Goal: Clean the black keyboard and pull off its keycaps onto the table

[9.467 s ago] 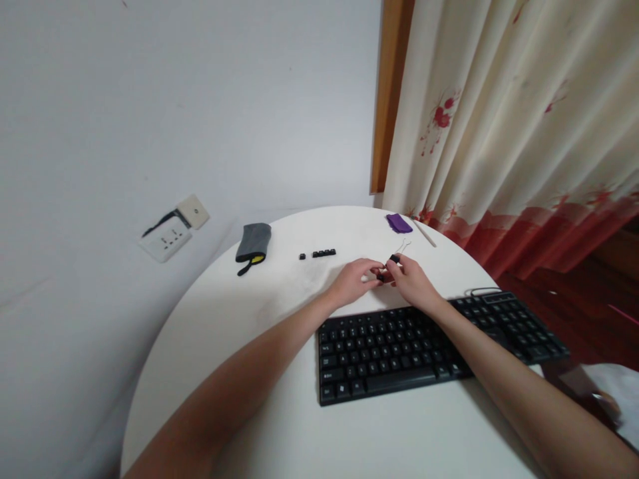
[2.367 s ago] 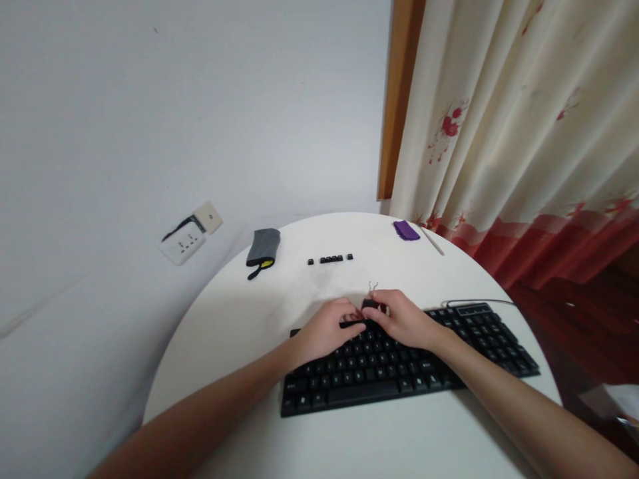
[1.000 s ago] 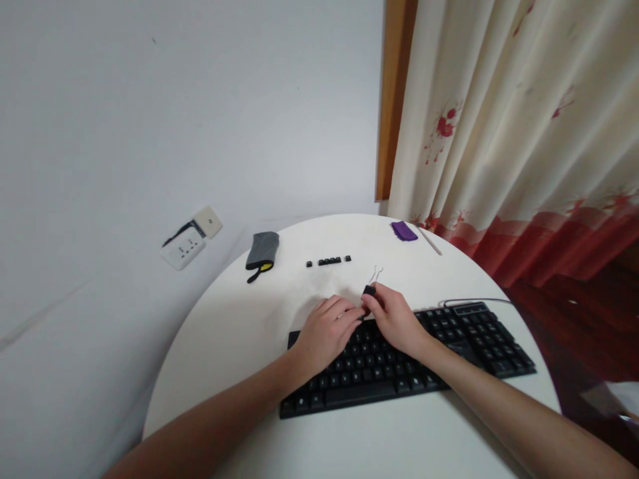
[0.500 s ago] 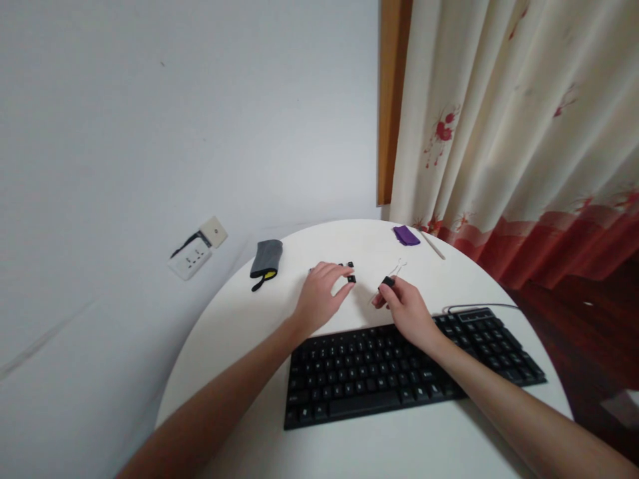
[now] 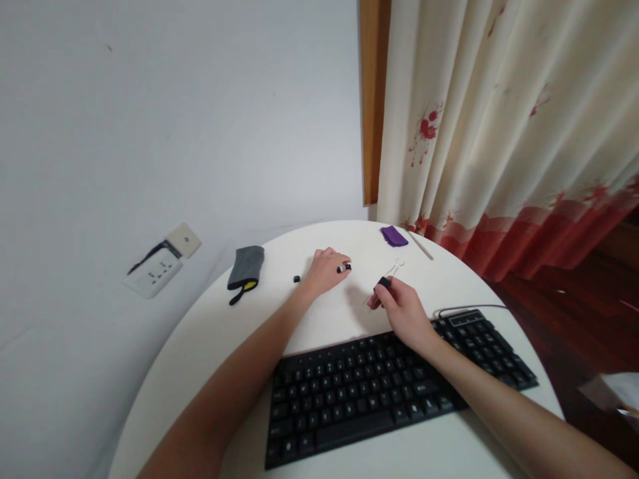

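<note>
My left hand (image 5: 327, 271) is over the white table, beyond the keyboard, its thumb and fingertips closed round a small black keycap (image 5: 348, 267). Another dark keycap edge shows right by those fingers, partly hidden by them. One more keycap (image 5: 296, 279) lies on the table left of that hand. In my right hand (image 5: 402, 306) is a wire keycap puller (image 5: 384, 282) with a black handle, its thin wire loops sticking out at both ends. That hand is held above the upper edge of the black keyboard (image 5: 359, 392), and its forearm crosses the right part of the keys.
A grey pouch (image 5: 246, 265) with a black loop lies at the table's left edge. Farther back are a folded purple cloth (image 5: 394, 236) and a slim pale stick (image 5: 421, 245). The keyboard cable (image 5: 469, 307) runs off right. A wall socket (image 5: 154, 271) is at left.
My left hand has moved back and away from the keyboard with the keycap, close to the table. A keycap left of it has come into sight. My right hand keeps its hold. The view has turned slightly right.
</note>
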A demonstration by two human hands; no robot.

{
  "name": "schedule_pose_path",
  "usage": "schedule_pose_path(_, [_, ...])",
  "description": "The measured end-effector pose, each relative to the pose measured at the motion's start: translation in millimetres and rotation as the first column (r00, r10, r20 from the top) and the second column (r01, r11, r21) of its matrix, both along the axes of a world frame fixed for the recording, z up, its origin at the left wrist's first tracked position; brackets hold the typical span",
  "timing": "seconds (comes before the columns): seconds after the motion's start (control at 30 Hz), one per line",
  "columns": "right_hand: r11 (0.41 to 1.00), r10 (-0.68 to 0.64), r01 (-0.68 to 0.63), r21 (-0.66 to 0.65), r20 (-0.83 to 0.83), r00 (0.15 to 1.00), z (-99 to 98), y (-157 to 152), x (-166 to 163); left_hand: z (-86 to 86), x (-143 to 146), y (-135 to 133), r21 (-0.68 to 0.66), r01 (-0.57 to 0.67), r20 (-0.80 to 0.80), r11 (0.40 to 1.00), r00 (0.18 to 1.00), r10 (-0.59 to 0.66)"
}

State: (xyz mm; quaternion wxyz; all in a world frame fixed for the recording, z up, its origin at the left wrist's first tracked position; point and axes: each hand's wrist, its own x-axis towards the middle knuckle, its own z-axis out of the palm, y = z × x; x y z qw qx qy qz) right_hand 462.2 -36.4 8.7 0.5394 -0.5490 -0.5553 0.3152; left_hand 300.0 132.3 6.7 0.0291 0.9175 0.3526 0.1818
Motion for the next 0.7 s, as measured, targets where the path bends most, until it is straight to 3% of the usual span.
schedule_pose_path(0.7, [1.0, 0.004, -0.002, -0.028, 0.101, 0.995, -2.6, -2, 0, -15.8, 0, 7, -0.086, -0.009, 0.06, 0.996, 0.998, 0.015])
